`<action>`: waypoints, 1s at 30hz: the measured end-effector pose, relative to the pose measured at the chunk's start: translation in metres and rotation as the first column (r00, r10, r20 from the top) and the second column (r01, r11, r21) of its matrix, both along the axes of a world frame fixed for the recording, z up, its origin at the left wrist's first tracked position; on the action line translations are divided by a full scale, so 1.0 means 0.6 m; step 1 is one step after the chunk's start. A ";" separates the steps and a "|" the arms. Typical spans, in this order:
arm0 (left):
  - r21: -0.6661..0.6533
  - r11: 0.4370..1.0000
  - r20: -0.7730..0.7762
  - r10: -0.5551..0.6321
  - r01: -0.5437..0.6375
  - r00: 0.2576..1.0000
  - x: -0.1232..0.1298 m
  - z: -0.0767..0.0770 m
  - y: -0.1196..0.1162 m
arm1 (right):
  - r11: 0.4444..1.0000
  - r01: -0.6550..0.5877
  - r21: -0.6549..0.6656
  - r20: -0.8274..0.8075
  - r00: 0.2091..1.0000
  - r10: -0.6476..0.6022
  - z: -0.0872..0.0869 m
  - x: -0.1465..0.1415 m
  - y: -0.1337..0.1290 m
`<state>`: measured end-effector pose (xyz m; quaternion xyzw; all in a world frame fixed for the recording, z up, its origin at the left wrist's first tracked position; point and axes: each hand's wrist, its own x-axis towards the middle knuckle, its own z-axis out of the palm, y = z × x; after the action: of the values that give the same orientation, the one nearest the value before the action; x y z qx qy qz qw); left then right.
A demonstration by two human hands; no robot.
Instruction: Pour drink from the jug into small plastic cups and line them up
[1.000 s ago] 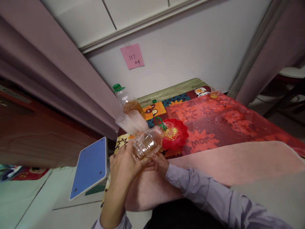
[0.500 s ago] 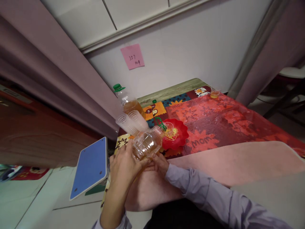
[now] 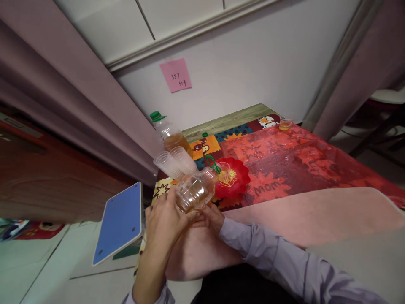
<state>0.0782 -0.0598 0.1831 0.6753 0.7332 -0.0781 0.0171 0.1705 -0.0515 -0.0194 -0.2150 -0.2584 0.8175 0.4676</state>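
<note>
A clear plastic bottle (image 3: 194,192) of amber liquid is tipped over, its neck pointing up and to the right. My left hand (image 3: 166,217) is wrapped round its base from the left. Under its lower right side, the fingers of my right hand (image 3: 211,216) are curled against it. A green loop handle (image 3: 213,164) sits at the bottle's mouth. Just beyond lies a scalloped red dish (image 3: 242,179) with a clear plastic cup (image 3: 225,171) in it. Amber liquid shows in the cup; whether any is flowing is hard to make out.
Two stacks of clear cups (image 3: 182,160) lean behind the held bottle. A larger green-capped bottle (image 3: 172,137) stands at the back left, near a loose green cap (image 3: 205,134). Another cup (image 3: 285,123) holds amber liquid at the far right. A blue board (image 3: 120,221) is left of the table.
</note>
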 end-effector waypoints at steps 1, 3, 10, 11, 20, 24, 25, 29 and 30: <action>0.000 1.000 -0.003 0.001 -0.001 1.000 -0.001 -0.001 0.000 | 1.000 0.000 -0.002 0.000 1.000 0.000 0.001 0.000 0.000; 0.000 1.000 -0.012 0.009 -0.009 1.000 -0.002 -0.003 0.001 | 1.000 -0.003 -0.007 -0.005 1.000 0.003 0.001 0.000 0.001; 0.018 1.000 0.003 0.003 -0.003 1.000 -0.005 -0.007 0.004 | 1.000 0.001 -0.025 -0.008 1.000 -0.001 -0.004 -0.003 0.001; 0.018 1.000 0.007 0.004 -0.004 1.000 -0.005 -0.007 0.004 | 1.000 -0.001 -0.024 -0.010 1.000 0.001 -0.005 -0.003 0.002; 0.040 0.999 0.012 -0.007 0.007 1.000 -0.011 -0.012 0.005 | 1.000 -0.009 -0.023 -0.026 1.000 0.008 -0.015 -0.003 0.005; 0.059 0.998 0.004 -0.031 0.031 1.000 -0.018 -0.020 0.005 | 1.000 -0.016 -0.020 -0.026 1.000 0.015 -0.011 -0.003 0.004; 0.061 0.998 0.005 -0.033 0.032 0.999 -0.019 -0.021 0.005 | 1.000 -0.015 -0.022 -0.025 1.000 0.014 -0.009 -0.003 0.003; 0.058 0.998 0.003 -0.023 0.023 1.000 -0.018 -0.020 0.004 | 1.000 -0.013 -0.018 -0.012 1.000 0.013 -0.004 -0.002 0.002; 0.055 0.998 0.000 -0.021 0.021 1.000 -0.017 -0.019 0.003 | 1.000 -0.013 -0.012 -0.010 1.000 0.013 -0.004 -0.002 0.002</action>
<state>0.0678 -0.0578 0.1718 0.6831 0.7281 -0.0579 -0.0024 0.1694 -0.0505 -0.0216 -0.2119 -0.2525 0.8232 0.4622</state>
